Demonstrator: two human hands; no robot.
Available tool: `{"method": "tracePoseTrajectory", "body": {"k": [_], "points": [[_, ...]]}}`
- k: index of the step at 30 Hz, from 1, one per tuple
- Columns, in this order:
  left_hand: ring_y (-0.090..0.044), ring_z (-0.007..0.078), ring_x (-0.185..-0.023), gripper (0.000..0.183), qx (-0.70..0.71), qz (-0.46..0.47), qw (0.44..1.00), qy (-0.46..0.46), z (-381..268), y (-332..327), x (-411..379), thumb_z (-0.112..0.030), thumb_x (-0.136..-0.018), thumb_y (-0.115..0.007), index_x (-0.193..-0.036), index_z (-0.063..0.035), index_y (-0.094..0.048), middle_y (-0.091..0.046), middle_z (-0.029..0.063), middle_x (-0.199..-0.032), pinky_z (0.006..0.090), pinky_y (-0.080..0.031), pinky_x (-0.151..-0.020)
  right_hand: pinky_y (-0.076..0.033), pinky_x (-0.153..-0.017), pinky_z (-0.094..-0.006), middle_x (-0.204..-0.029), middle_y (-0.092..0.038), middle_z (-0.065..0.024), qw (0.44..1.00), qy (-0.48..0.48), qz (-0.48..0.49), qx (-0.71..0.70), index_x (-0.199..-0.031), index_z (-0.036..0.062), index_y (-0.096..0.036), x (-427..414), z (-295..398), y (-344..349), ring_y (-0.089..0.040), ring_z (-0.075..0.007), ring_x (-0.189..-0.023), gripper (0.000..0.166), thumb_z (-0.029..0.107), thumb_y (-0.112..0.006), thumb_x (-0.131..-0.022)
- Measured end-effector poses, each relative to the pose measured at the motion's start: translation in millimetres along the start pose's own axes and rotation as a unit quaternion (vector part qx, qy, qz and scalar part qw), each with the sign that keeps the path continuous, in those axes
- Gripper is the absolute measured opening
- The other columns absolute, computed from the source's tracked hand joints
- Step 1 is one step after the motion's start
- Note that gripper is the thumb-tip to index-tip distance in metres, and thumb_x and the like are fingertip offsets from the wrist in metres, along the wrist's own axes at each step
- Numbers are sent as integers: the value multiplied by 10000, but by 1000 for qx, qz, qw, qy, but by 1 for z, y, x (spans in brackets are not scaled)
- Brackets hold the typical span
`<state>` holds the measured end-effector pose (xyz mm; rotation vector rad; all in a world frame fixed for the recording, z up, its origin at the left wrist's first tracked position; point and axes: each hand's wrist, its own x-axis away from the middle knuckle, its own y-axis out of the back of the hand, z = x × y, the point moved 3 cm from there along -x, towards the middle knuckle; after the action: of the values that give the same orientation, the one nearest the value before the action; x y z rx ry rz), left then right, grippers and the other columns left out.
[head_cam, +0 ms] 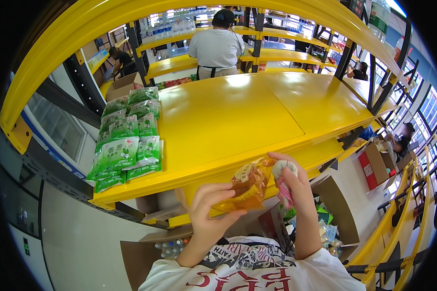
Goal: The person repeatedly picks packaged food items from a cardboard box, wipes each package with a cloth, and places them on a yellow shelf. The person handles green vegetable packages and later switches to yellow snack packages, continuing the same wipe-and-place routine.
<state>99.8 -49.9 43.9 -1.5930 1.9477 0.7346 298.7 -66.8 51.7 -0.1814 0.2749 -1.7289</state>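
Observation:
My left hand (212, 209) grips the lower left side of a food package in clear amber plastic wrap (250, 183), which bears a printed label. In my right hand (299, 182), a crumpled white and pink cloth (284, 183) is pinched between thumb and fingers, close beside the package. Both hands are in front of the near edge of a yellow metal shelf (222, 123). On that shelf's left end, green and white snack packets (118, 152) lie stacked in two columns.
Below me stand an open carton of bottles (172, 248) and a cardboard box (337, 207) of packaged goods. A black upright (82, 85) rises at the left. Across the shelf, a person in a white shirt (217, 49) faces away. Another carton (377, 165) sits at the right.

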Motion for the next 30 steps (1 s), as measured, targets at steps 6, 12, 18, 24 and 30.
{"method": "tracePoseTrajectory", "body": {"k": [6, 12, 18, 24, 30], "points": [[-561, 233, -843, 434, -115, 27, 986, -118, -20, 0, -2, -139, -511, -785, -908, -86, -619, -581, 67, -972, 302, -450, -696, -354, -568, -167, -743, -473, 28, 998, 62, -17, -5, -1098, 55, -531, -11, -1, -12, -427, -37, -637, 345, 61, -590, -758], [-555, 207, -804, 396, -164, 22, 962, -215, -39, -2, 3, -172, -540, -801, -884, -129, -609, -569, 35, -957, 280, -471, -650, -418, -751, -221, -992, -576, -79, 992, 94, 35, -78, -1089, 34, -511, -12, 2, -21, -527, -112, -882, 375, 12, -597, -725], [-556, 189, -825, 353, -145, 24, 963, -227, -43, 3, 7, -145, -561, -796, -875, -138, -636, -572, 28, -957, 250, -493, -646, -392, -865, -279, -1061, -564, -120, 987, 132, 72, -60, -1088, 15, -498, -10, 9, -24, -514, -167, -998, 386, -9, -593, -714], [-555, 189, -823, 342, -126, 17, 967, -222, -42, 7, 9, -141, -561, -796, -865, -142, -639, -563, 27, -961, 249, -491, -640, -422, -819, -258, -1059, -565, -114, 986, 136, 74, -59, -1074, 16, -502, -8, 10, -25, -528, -148, -958, 377, -45, -581, -711], [-555, 193, -826, 353, -117, 15, 967, -227, -42, 7, 10, -143, -562, -795, -879, -148, -638, -563, 26, -963, 251, -487, -642, -441, -769, -238, -1054, -569, -111, 987, 135, 71, -56, -1067, 15, -503, -6, 11, -25, -536, -121, -902, 372, -58, -577, -711]]}}
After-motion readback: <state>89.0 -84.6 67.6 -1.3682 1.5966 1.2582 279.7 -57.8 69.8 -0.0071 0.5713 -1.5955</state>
